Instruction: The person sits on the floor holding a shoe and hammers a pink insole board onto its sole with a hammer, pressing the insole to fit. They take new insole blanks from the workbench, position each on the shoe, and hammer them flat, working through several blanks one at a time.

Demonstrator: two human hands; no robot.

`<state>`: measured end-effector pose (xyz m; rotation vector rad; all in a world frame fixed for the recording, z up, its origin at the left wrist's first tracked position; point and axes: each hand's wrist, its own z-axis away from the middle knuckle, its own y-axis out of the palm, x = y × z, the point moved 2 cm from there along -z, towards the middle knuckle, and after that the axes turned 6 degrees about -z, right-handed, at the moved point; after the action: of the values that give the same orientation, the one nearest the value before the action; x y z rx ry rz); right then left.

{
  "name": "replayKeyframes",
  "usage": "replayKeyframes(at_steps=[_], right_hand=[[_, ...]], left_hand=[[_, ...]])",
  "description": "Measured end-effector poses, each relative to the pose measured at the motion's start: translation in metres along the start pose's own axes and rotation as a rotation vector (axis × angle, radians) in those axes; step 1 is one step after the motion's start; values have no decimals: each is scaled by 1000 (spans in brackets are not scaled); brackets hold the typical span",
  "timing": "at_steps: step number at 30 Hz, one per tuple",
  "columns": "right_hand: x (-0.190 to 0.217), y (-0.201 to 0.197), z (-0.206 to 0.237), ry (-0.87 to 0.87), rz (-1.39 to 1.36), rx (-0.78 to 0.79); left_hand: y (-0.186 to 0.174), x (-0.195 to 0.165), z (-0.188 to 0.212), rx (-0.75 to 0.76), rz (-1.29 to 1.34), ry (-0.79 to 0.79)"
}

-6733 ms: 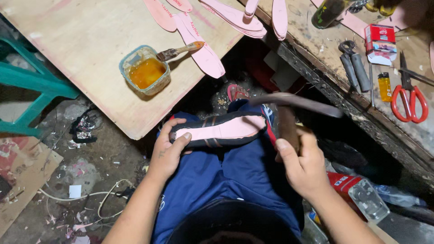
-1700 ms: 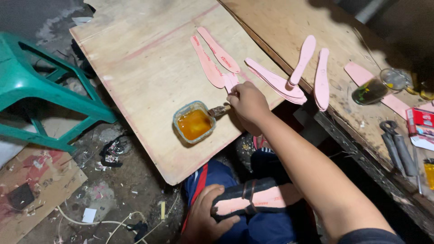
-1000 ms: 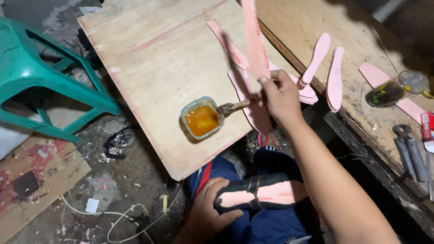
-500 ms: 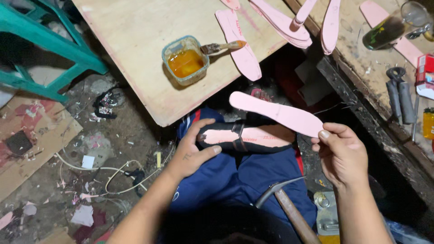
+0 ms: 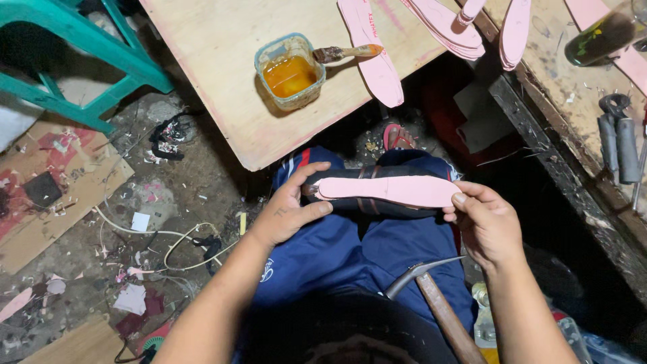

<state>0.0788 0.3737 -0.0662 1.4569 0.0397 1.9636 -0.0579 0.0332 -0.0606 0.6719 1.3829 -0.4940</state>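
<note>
Nearest, lying across the lap in blue trousers: a hammer (image 5: 431, 303), untouched, head up toward the knees. Just beyond, resting over both thighs, a dark sandal sole (image 5: 377, 202) with straps showing, and a pink insole (image 5: 391, 190) laid along its top. Left hand (image 5: 286, 212) clamped on the heel end, thumb over the upper edge, fingers curled beneath. Right hand (image 5: 485, 222) pinched shut on the toe end of the pink insole, thumb on top.

To seat this piece well, judging from the pose: line up the heel curve first under the left thumb, then lower the toe end slowly, keeping the outlines flush all round (the dark edge peeks out along the near side, so perhaps a slight nudge toward the body). Press from the middle outward rather than from both ends at once, lest a bubble or ridge stay trapped.

Farther off, near the front corner of the plywood counter (image 5: 216, 74): a small tub of amber glue (image 5: 290, 73), a brush (image 5: 347, 52) propped on its rim. Beyond, more pink insoles (image 5: 371, 47) along the counter's far edge. To the right, pliers (image 5: 617, 138) on a rough bench; at far left, a green stool (image 5: 81, 61).
</note>
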Motion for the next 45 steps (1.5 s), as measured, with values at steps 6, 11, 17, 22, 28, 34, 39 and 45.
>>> replayKeyframes(at_steps=[6, 11, 17, 22, 28, 34, 39, 45], right_hand=[[1, 6, 0, -29, 29, -2], [0, 11, 2, -24, 78, -52], [-4, 5, -1, -33, 51, -58], [-7, 0, -3, -7, -9, -37], [-5, 6, -2, -8, 41, -36], [-1, 17, -1, -20, 122, -92], [-2, 19, -1, -29, 192, -155], [-6, 18, -4, -51, 119, -113]], left_hand=[[-2, 0, -1, -35, -42, -30], [-2, 1, 0, -92, -123, -39], [-3, 3, -1, -78, -93, -10], [-6, 6, -1, -59, -68, -13], [-7, 5, -3, -44, -66, 18], [-8, 3, -3, -68, -133, -18], [-5, 4, -2, -98, -107, -22], [-3, 8, -3, -100, 30, -64]])
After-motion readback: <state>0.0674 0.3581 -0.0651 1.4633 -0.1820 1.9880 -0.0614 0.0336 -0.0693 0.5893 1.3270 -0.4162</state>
